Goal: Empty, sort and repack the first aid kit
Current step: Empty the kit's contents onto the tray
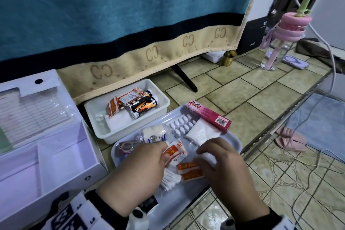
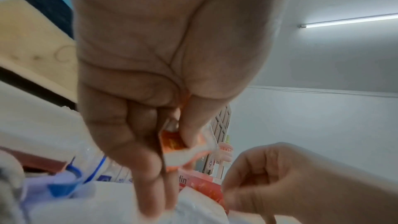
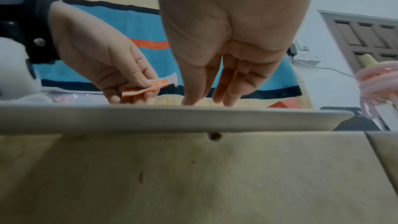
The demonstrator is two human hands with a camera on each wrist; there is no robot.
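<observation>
My left hand [image 1: 165, 152] pinches an orange-and-white alcohol pad packet [image 1: 174, 152] between thumb and fingers just above the white tray [image 1: 233, 142]; the left wrist view shows the packet [image 2: 181, 156] in that pinch. My right hand [image 1: 201, 153] reaches down with straight fingers onto a white packet [image 1: 209, 158] beside two more orange packets [image 1: 188, 171] on the tray. Its fingertips are hidden behind the tray rim [image 3: 172, 117] in the right wrist view. The open white first aid box [image 1: 56, 155] stands at the left.
A white bin [image 1: 160, 112] behind the tray holds orange packets and black tubes. A pink Bacidin box [image 1: 209, 115], a blister pack [image 1: 181, 125], a bandage roll [image 1: 153, 133], cotton swabs [image 1: 169, 181] and small scissors [image 1: 127, 145] lie on the tray. A pink-capped bottle [image 1: 276, 48] stands far right.
</observation>
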